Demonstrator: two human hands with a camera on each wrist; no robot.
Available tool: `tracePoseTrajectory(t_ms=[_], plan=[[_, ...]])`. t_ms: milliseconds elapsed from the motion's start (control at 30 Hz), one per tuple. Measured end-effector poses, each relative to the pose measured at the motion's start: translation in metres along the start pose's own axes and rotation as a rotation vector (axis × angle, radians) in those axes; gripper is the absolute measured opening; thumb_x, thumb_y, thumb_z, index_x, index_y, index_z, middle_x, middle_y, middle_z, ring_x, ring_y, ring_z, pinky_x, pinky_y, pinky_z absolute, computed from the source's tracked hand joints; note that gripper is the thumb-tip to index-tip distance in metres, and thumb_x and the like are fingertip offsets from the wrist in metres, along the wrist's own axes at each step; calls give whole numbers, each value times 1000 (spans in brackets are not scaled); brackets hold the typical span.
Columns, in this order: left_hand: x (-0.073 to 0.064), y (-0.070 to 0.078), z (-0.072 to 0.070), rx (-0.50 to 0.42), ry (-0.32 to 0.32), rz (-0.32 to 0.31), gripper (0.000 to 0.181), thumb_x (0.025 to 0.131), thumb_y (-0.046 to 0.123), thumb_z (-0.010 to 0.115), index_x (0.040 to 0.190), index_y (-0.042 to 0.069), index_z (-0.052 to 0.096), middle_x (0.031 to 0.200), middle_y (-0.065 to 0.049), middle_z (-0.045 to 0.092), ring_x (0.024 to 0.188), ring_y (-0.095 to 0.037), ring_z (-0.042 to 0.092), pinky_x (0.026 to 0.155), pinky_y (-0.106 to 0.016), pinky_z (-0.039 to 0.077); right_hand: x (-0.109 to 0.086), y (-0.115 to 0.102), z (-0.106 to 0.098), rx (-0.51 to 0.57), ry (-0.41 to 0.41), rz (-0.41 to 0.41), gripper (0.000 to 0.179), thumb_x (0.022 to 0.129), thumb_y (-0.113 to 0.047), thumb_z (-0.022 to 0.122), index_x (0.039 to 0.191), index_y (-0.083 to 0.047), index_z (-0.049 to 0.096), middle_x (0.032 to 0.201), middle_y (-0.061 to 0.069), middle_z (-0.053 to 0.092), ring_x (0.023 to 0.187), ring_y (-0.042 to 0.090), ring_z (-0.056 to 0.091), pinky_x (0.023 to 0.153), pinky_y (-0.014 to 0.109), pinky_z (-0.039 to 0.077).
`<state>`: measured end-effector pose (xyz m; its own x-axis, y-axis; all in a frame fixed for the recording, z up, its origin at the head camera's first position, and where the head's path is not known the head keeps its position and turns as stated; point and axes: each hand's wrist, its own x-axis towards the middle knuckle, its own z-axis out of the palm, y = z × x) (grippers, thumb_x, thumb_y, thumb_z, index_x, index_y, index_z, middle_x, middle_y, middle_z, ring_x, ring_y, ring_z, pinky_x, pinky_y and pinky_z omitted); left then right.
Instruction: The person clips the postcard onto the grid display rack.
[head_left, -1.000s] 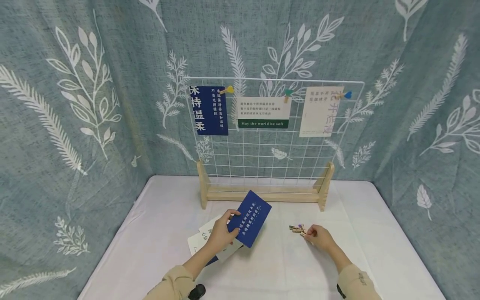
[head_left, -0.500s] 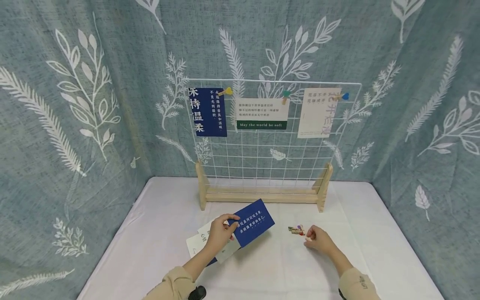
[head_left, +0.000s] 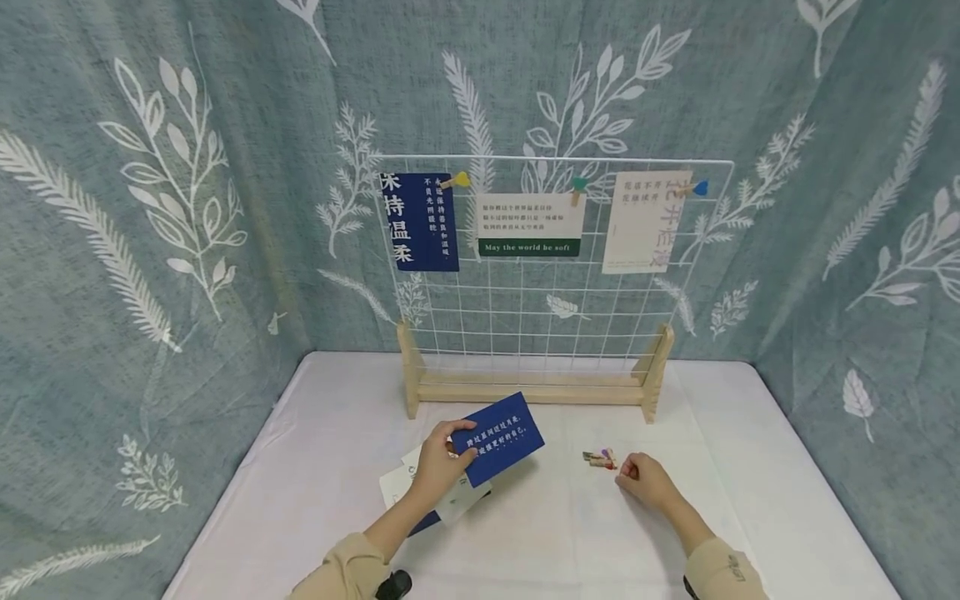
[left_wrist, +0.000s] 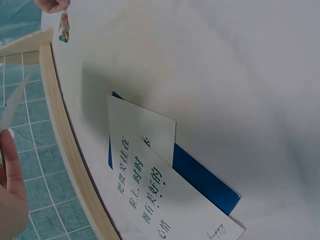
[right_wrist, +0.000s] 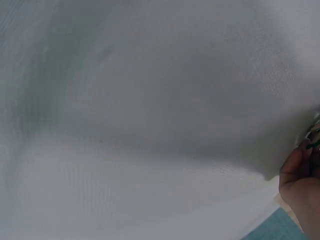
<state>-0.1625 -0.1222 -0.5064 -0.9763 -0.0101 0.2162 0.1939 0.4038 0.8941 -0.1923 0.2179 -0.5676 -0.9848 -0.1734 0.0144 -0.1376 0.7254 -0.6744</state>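
My left hand pinches a blue card with white lettering by its left end, holding it tilted above the table. Only the pale edge of that card shows in the left wrist view. Below it lies a loose stack of white and blue cards, partly hidden by the hand in the head view. My right hand has thumb and fingers pinched together, apparently on a small clothespin, mostly hidden; a green bit shows at the fingertips in the right wrist view. Beside it lies a small heap of wooden clothespins.
Behind the hands stands a white wire grid on a wooden base. Clothespins hold a blue card, a white-and-green card and a cream card on it. Patterned cloth surrounds the white table.
The right hand has drawn slightly right, off the clothespin heap, and its fingers have come together. The blue card in the left hand has turned from steep to more level.
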Motion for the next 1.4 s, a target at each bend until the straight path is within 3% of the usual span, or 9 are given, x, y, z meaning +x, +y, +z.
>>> tracePoseTrajectory(t_ms=[200, 333, 533, 633, 767, 900, 1067, 1200, 1400], plan=[[3, 3, -7, -51, -32, 9, 41, 83, -13, 59, 120, 0, 49, 115, -23, 54, 77, -19, 54, 60, -18, 51, 5, 0, -2, 26, 7, 38, 11, 87, -3, 62, 81, -2, 53, 70, 2, 50, 61, 9, 42, 54, 20, 35], [6, 5, -10, -61, -37, 19, 46, 84, -13, 56, 126, 1, 42, 112, -25, 57, 76, -21, 60, 60, -20, 54, 10, -5, -6, 7, 80, 37, 8, 88, -6, 62, 84, -2, 55, 71, 3, 55, 62, 10, 45, 55, 22, 37], [11, 6, -13, -76, -27, 18, 54, 82, -13, 60, 129, 3, 39, 76, -19, 59, 57, -6, 46, 53, -15, 43, 21, -20, -11, 18, 180, 4, 11, 88, -10, 63, 89, -2, 56, 64, 2, 55, 57, 8, 43, 52, 22, 35], [14, 6, -15, -76, -18, 27, 51, 82, -13, 61, 126, 2, 40, 72, -19, 58, 55, -4, 42, 52, -15, 41, 26, -29, -9, 76, 223, -28, 11, 88, -9, 65, 88, -1, 57, 59, -2, 47, 52, 4, 37, 50, 20, 31], [18, 5, -16, -77, 3, 27, 29, 82, -11, 62, 109, 0, 55, 93, -21, 67, 62, -9, 53, 55, -14, 46, 31, -42, -6, 165, 304, -108, 11, 87, -8, 65, 86, 3, 61, 55, -3, 42, 48, 0, 31, 47, 18, 29], [21, 3, -16, -38, 3, 51, 16, 85, -7, 62, 99, -1, 66, 105, -21, 67, 65, -9, 53, 55, -14, 45, 34, -53, -4, 246, 392, -182, 12, 88, -5, 64, 86, 7, 64, 61, 11, 58, 51, -2, 40, 48, 16, 36], [22, 3, -18, -30, 3, 43, 20, 91, -1, 56, 107, -2, 67, 107, -22, 66, 58, -5, 44, 48, -13, 37, 36, -60, -4, 386, 382, -314, 31, 96, -16, 53, 104, 12, 62, 78, 24, 61, 59, 4, 47, 49, 18, 40], [21, 3, -19, -34, 1, 24, 22, 94, 2, 53, 112, -3, 64, 107, -23, 64, 63, -6, 45, 51, -13, 39, 39, -59, -2, 501, 327, -395, 46, 100, -28, 44, 120, 12, 54, 73, 12, 52, 56, 3, 41, 44, 20, 36], [19, 3, -21, -46, -12, -8, 24, 92, 0, 54, 114, -3, 63, 109, -22, 62, 69, -8, 48, 55, -13, 44, 35, -74, -6, 490, 286, -256, 35, 101, -5, 37, 121, 21, 47, 74, -2, 49, 56, 0, 44, 50, 16, 43]])
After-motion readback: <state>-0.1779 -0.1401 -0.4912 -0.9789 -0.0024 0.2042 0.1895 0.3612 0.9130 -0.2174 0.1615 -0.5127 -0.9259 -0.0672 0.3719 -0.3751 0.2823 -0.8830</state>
